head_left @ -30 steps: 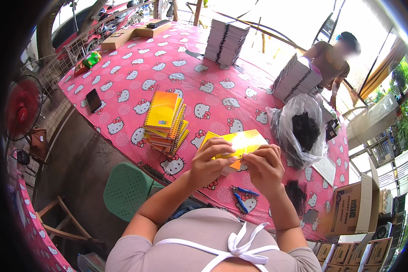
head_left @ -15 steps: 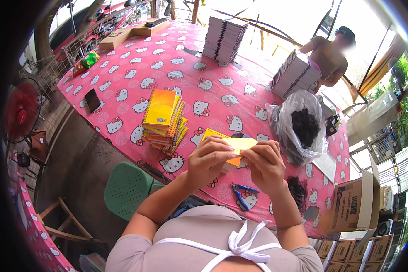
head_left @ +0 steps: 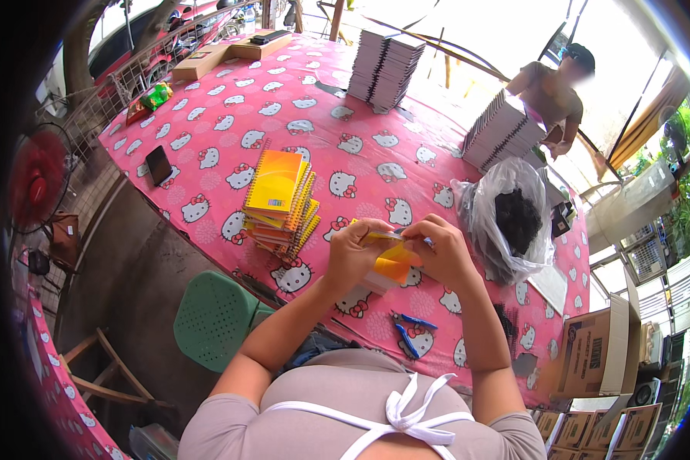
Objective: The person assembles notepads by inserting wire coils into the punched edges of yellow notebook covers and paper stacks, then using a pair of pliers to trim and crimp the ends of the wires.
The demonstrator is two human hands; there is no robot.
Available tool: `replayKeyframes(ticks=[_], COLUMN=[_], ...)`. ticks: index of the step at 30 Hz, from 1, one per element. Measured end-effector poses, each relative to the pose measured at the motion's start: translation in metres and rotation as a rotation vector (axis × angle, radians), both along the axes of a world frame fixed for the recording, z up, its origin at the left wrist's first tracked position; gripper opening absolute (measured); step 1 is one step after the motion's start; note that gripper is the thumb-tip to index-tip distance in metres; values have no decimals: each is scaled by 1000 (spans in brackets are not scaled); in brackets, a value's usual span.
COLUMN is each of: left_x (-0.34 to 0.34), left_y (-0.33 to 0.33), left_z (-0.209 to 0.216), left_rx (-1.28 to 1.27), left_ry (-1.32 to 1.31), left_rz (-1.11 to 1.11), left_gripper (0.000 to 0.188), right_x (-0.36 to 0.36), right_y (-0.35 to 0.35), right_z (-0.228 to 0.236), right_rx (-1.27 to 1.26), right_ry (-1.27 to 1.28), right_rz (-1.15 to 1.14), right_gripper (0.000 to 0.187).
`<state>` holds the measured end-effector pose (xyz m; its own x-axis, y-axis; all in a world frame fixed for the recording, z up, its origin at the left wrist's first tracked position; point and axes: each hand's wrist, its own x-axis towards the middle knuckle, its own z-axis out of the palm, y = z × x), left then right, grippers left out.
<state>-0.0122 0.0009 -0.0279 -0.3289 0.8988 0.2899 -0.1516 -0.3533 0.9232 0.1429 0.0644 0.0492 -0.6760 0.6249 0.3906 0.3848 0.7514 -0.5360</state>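
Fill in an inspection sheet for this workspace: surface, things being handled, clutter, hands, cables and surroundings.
Surface: pink patterned tablecloth.
Things handled: yellow-orange notebook, partly hidden; to its left, a messy stack of notebooks.
Clutter: blue-handled pliers, phone, plastic bag with black contents.
Hands: left hand and right hand close together, both apparently pinching the notebook.
Cables: nothing seen.
Surroundings: green stool, red fan, open cardboard box, co-worker at far right.

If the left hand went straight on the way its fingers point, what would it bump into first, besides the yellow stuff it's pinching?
Most likely the right hand, whose fingertips sit just beyond those of the left hand, though this single view leaves their depth unclear.
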Motion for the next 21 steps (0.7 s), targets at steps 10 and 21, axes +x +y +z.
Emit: replayKeyframes(ticks=[10, 21], left_x=[-3, -10], left_y=[7, 9], left_z=[-3, -11], left_rx=[-77, 26], left_ry=[57, 148], left_rz=[13, -38], left_gripper=[22, 19], right_x=[-7, -3], right_y=[7, 7], right_z=[2, 1], right_rx=[-179, -126], right_ry=[-19, -254], right_rz=[-45, -67], right_gripper=[12, 21])
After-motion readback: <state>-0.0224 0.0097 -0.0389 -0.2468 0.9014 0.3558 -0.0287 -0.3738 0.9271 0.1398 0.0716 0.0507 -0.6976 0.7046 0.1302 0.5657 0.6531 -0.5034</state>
